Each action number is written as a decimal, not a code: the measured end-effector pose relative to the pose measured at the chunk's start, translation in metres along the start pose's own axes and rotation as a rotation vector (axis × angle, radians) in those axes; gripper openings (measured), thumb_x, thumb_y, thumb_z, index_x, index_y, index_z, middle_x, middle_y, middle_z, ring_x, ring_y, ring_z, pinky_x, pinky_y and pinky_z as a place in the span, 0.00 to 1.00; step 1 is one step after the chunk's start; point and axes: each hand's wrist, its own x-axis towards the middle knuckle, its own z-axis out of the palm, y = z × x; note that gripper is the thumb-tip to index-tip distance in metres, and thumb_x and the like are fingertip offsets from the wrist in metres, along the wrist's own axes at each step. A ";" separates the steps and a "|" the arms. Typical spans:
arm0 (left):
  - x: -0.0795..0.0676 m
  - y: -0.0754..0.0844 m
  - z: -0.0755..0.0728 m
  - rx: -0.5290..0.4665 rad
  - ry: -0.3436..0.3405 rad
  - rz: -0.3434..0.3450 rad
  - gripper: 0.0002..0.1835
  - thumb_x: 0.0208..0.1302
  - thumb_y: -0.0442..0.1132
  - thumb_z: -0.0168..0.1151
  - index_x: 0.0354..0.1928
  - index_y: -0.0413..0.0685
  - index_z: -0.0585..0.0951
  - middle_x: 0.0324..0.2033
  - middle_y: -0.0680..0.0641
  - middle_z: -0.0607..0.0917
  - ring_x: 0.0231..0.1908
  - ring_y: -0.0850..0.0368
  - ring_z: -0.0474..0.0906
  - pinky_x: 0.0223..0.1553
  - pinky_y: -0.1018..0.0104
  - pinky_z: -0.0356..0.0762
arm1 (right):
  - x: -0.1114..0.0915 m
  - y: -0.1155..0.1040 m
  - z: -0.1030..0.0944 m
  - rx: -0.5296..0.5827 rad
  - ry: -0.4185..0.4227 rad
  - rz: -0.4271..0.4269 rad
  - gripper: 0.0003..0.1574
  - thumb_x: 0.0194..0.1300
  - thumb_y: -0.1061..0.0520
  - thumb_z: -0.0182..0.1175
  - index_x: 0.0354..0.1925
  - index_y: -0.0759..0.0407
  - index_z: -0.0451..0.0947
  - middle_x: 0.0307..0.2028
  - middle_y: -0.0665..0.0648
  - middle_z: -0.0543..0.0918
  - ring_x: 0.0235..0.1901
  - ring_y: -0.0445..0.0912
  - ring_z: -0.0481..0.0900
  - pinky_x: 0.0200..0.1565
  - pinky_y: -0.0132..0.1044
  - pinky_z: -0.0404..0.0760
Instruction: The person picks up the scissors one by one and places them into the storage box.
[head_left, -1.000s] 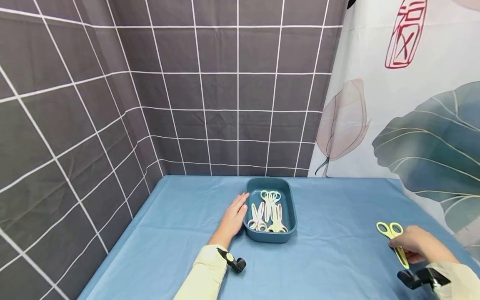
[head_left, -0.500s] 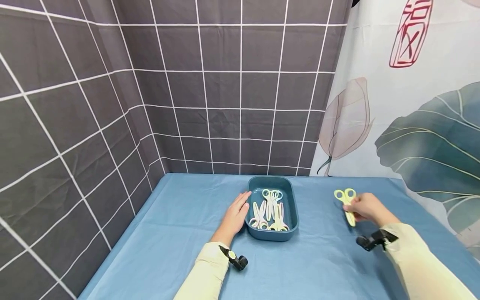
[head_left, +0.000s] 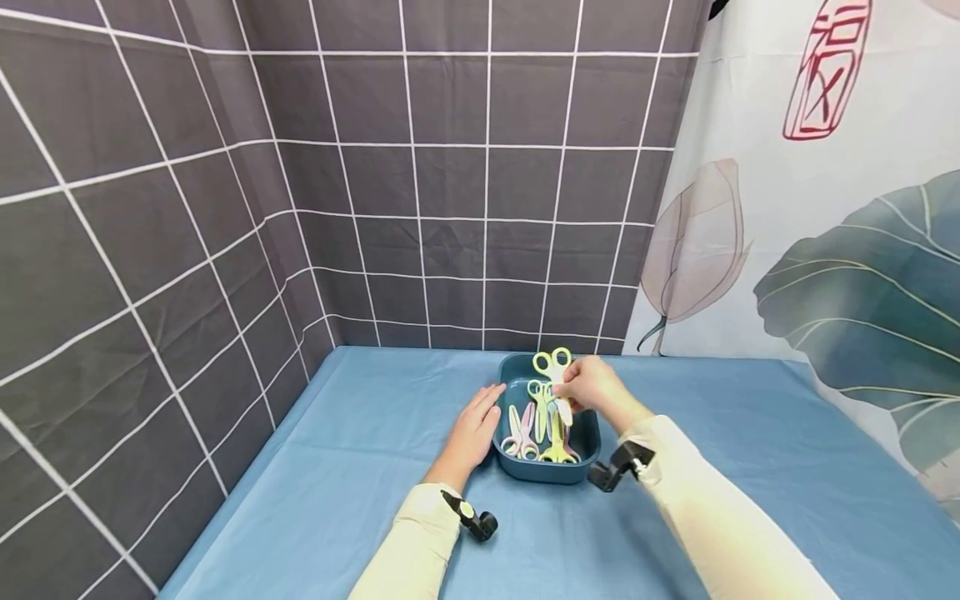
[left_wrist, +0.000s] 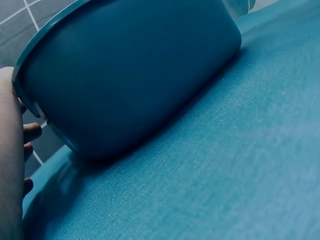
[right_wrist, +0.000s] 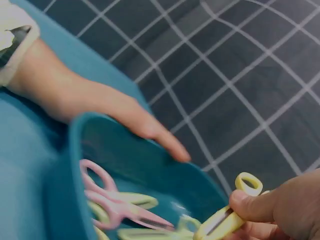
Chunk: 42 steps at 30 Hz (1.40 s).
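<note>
Over the far right part of a dark teal bin (head_left: 546, 473), my right hand (head_left: 598, 390) pinches a pair of yellow scissors (right_wrist: 219, 224) between thumb and fingers. Its handle loops (head_left: 561, 357) point to the back and its blade end hangs down over the bin. Several pastel scissors lie inside, among them a pink pair (right_wrist: 116, 206) and green-yellow ones (head_left: 557, 450). Along the bin's left rim rests my left hand (head_left: 471, 427), its fingers extended. The left wrist view shows that hand (left_wrist: 9, 155) at the bin's outer wall (left_wrist: 130, 80).
A blue cloth (head_left: 360, 442) covers the table under the bin. Dark grey gridded fabric (head_left: 450, 183) hangs behind and on the left. At the right hangs a white curtain (head_left: 757, 58) with leaf prints. Each sleeve carries a small black wrist camera (head_left: 619, 467).
My right hand has carried the yellow scissors from the right side of the table leftward to over the bin. The left hand has stayed at the bin's left rim.
</note>
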 end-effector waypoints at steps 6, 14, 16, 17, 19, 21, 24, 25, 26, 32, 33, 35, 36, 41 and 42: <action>0.001 0.000 0.003 0.029 0.046 0.062 0.23 0.76 0.35 0.47 0.70 0.46 0.74 0.67 0.33 0.73 0.70 0.31 0.64 0.69 0.40 0.61 | 0.005 -0.001 0.038 -0.229 -0.005 -0.014 0.23 0.59 0.62 0.72 0.14 0.56 0.71 0.11 0.51 0.77 0.14 0.43 0.80 0.22 0.33 0.78; 0.003 0.002 0.002 0.002 0.024 0.013 0.23 0.77 0.35 0.48 0.70 0.46 0.74 0.68 0.35 0.73 0.72 0.35 0.62 0.71 0.41 0.58 | 0.012 0.016 0.062 -0.341 0.006 0.046 0.22 0.58 0.59 0.73 0.15 0.59 0.73 0.08 0.53 0.75 0.11 0.44 0.77 0.20 0.35 0.78; 0.003 0.002 0.002 0.001 0.016 0.000 0.23 0.77 0.35 0.48 0.70 0.46 0.74 0.69 0.36 0.73 0.72 0.35 0.62 0.72 0.42 0.58 | 0.012 0.019 0.064 -0.328 0.017 0.054 0.22 0.57 0.58 0.73 0.14 0.60 0.74 0.07 0.53 0.75 0.11 0.44 0.76 0.19 0.36 0.78; 0.003 0.002 0.002 0.005 0.014 -0.002 0.23 0.77 0.35 0.48 0.70 0.46 0.74 0.69 0.36 0.73 0.72 0.35 0.62 0.72 0.42 0.58 | 0.012 0.020 0.064 -0.327 0.023 0.048 0.23 0.57 0.58 0.73 0.14 0.60 0.74 0.07 0.53 0.75 0.10 0.44 0.76 0.18 0.36 0.78; 0.003 0.003 0.003 0.009 0.009 -0.007 0.23 0.77 0.35 0.48 0.70 0.46 0.74 0.69 0.37 0.73 0.72 0.36 0.62 0.72 0.43 0.58 | 0.012 0.022 0.066 -0.333 0.036 0.033 0.24 0.57 0.58 0.73 0.13 0.59 0.72 0.07 0.53 0.74 0.10 0.44 0.76 0.18 0.35 0.77; 0.003 0.003 0.003 0.010 0.005 -0.007 0.23 0.77 0.35 0.48 0.70 0.46 0.74 0.68 0.37 0.73 0.72 0.35 0.62 0.72 0.42 0.58 | 0.011 0.024 0.066 -0.344 0.045 0.017 0.25 0.58 0.58 0.73 0.12 0.57 0.71 0.08 0.53 0.74 0.10 0.44 0.75 0.17 0.34 0.76; 0.002 0.003 0.004 0.004 0.002 -0.007 0.23 0.77 0.35 0.48 0.70 0.46 0.74 0.68 0.36 0.73 0.72 0.35 0.62 0.72 0.42 0.58 | 0.011 0.026 0.067 -0.358 0.045 0.006 0.27 0.59 0.57 0.73 0.11 0.55 0.70 0.08 0.52 0.73 0.10 0.43 0.74 0.16 0.33 0.74; 0.002 0.004 0.004 0.002 0.003 -0.004 0.23 0.76 0.35 0.48 0.70 0.45 0.74 0.68 0.36 0.73 0.72 0.35 0.62 0.71 0.42 0.58 | 0.011 0.027 0.067 -0.355 0.046 0.000 0.27 0.58 0.57 0.74 0.11 0.55 0.70 0.08 0.52 0.73 0.10 0.43 0.74 0.16 0.32 0.74; 0.001 0.004 0.004 0.003 0.002 -0.005 0.23 0.77 0.35 0.48 0.70 0.45 0.74 0.69 0.35 0.72 0.72 0.35 0.62 0.72 0.41 0.58 | 0.011 0.027 0.066 -0.344 0.043 -0.004 0.27 0.58 0.57 0.74 0.12 0.55 0.70 0.08 0.51 0.73 0.09 0.42 0.74 0.16 0.32 0.74; 0.006 0.009 -0.010 0.082 -0.017 -0.007 0.24 0.77 0.41 0.47 0.71 0.44 0.73 0.71 0.32 0.67 0.73 0.30 0.57 0.72 0.38 0.55 | 0.012 0.025 0.033 -0.238 0.098 -0.140 0.17 0.65 0.53 0.69 0.23 0.58 0.78 0.14 0.53 0.79 0.11 0.43 0.76 0.20 0.35 0.76; 0.009 0.010 -0.016 0.114 -0.020 -0.011 0.25 0.77 0.42 0.47 0.72 0.44 0.72 0.72 0.32 0.66 0.73 0.30 0.56 0.72 0.37 0.54 | 0.013 0.024 0.022 -0.247 0.119 -0.179 0.15 0.66 0.51 0.67 0.27 0.59 0.80 0.17 0.54 0.80 0.14 0.44 0.77 0.22 0.36 0.77; 0.017 0.014 -0.032 0.188 -0.028 -0.038 0.26 0.77 0.44 0.48 0.73 0.45 0.70 0.73 0.32 0.63 0.74 0.31 0.53 0.72 0.36 0.52 | 0.013 0.026 -0.003 -0.285 0.154 -0.252 0.15 0.69 0.50 0.64 0.35 0.62 0.83 0.25 0.58 0.85 0.22 0.48 0.82 0.30 0.42 0.81; 0.021 0.015 -0.041 0.238 -0.030 -0.058 0.27 0.77 0.46 0.48 0.74 0.47 0.69 0.74 0.33 0.62 0.75 0.31 0.51 0.72 0.34 0.51 | 0.012 0.028 -0.015 -0.318 0.158 -0.279 0.18 0.70 0.49 0.63 0.42 0.64 0.83 0.32 0.62 0.86 0.29 0.52 0.84 0.36 0.47 0.83; 0.044 0.017 -0.086 0.462 -0.129 -0.269 0.40 0.72 0.70 0.43 0.81 0.67 0.54 0.80 0.39 0.41 0.78 0.33 0.29 0.67 0.21 0.34 | 0.005 0.054 -0.070 -0.577 0.102 -0.228 0.57 0.67 0.29 0.58 0.78 0.58 0.53 0.72 0.79 0.55 0.70 0.77 0.54 0.63 0.77 0.56; 0.047 0.017 -0.094 0.501 -0.170 -0.323 0.44 0.67 0.76 0.41 0.81 0.71 0.49 0.80 0.40 0.37 0.77 0.33 0.25 0.65 0.19 0.31 | 0.003 0.060 -0.079 -0.607 0.075 -0.181 0.64 0.64 0.24 0.56 0.81 0.55 0.44 0.74 0.81 0.45 0.72 0.79 0.43 0.62 0.81 0.47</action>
